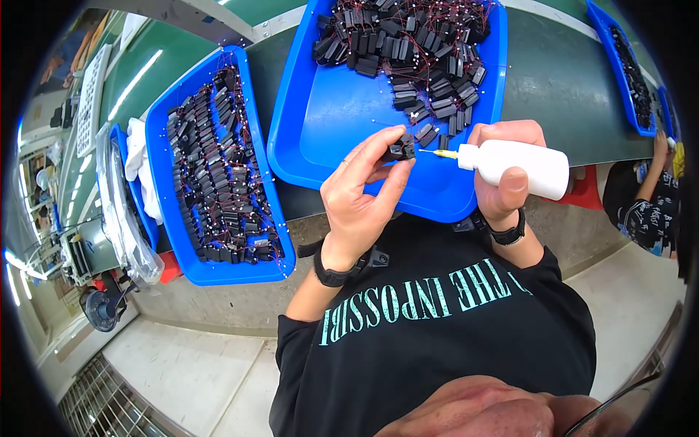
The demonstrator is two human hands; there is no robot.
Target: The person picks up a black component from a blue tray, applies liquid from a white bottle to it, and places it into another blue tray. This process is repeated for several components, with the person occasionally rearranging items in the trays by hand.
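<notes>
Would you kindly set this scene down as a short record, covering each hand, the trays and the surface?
Left hand: pinches a small black part between thumb and fingers
Right hand: grips a white bottle lying sideways
Yellow nozzle: its thin needle points at the black part; contact cannot be told
Middle tray: blue, black parts with thin red wires heaped toward its far end
Left tray: blue, similar parts in rough rows
Surface: dark green worktop

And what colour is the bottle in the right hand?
The bottle is white, best seen in head view.
</notes>
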